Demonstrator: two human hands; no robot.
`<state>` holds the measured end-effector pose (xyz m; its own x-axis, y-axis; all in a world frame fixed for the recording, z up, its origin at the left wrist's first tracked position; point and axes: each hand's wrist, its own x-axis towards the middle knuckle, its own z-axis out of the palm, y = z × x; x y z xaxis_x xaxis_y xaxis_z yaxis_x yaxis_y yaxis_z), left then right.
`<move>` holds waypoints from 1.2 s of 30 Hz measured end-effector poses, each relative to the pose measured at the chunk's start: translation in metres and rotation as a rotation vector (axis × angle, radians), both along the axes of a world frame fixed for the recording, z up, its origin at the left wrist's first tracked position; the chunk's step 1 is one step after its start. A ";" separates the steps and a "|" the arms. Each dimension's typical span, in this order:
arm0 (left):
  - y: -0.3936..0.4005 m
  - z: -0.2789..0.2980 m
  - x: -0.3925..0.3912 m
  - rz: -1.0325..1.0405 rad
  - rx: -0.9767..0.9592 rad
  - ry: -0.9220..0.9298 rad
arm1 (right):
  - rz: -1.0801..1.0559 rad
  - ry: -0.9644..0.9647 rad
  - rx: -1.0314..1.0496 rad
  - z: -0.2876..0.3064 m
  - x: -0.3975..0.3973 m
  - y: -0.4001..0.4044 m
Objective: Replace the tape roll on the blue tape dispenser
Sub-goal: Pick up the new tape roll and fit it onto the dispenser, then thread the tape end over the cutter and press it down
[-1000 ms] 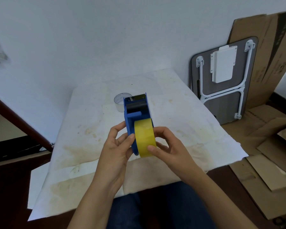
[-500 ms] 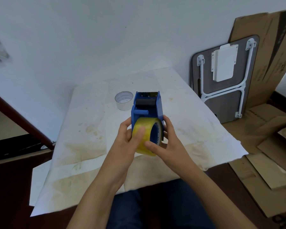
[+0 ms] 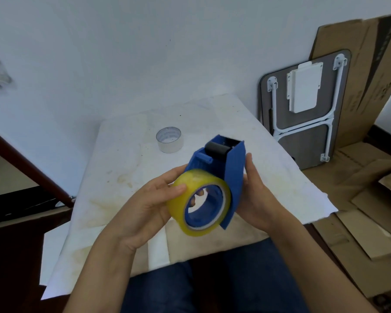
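Note:
I hold the blue tape dispenser (image 3: pixel 233 175) above the table, tilted so its open side faces me. A yellow tape roll (image 3: pixel 196 188) sits around the dispenser's blue hub, and a black roller shows near its top. My left hand (image 3: pixel 149 204) grips the roll's outer face with thumb and fingers. My right hand (image 3: pixel 255 199) clasps the dispenser's flat side plate from the right. A spent clear tape core (image 3: pixel 169 143) stands on the table behind them.
The table (image 3: pixel 280 177) is covered with stained white paper. A folded small table (image 3: pixel 303 114) and flattened cardboard (image 3: pixel 370 199) lean and lie at the right. A white wall is behind. My legs in blue trousers are below.
I have turned the dispenser clockwise and tilted it, so the roll's open centre and hub now face me. Both hands moved lower and to the right with it.

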<state>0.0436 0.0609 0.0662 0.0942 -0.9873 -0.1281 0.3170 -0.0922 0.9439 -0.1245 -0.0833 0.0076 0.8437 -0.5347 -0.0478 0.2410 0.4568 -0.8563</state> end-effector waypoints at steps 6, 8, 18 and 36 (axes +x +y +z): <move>-0.012 0.000 0.011 0.187 0.107 -0.103 | 0.269 -0.099 0.016 -0.005 0.002 0.008; -0.019 -0.002 0.009 0.300 0.166 -0.189 | 0.284 -0.057 0.017 -0.007 0.003 0.009; -0.023 -0.008 -0.002 0.612 0.108 -0.720 | 0.231 0.064 -0.160 -0.011 0.001 0.020; -0.019 -0.011 -0.013 0.512 -0.084 -1.389 | -0.157 0.347 -0.627 -0.008 0.005 0.025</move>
<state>0.0310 0.0417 0.0552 0.4221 -0.8094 0.4082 -0.8418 -0.1828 0.5078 -0.1191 -0.0584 -0.0003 0.7467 -0.6627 0.0565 -0.0690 -0.1617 -0.9844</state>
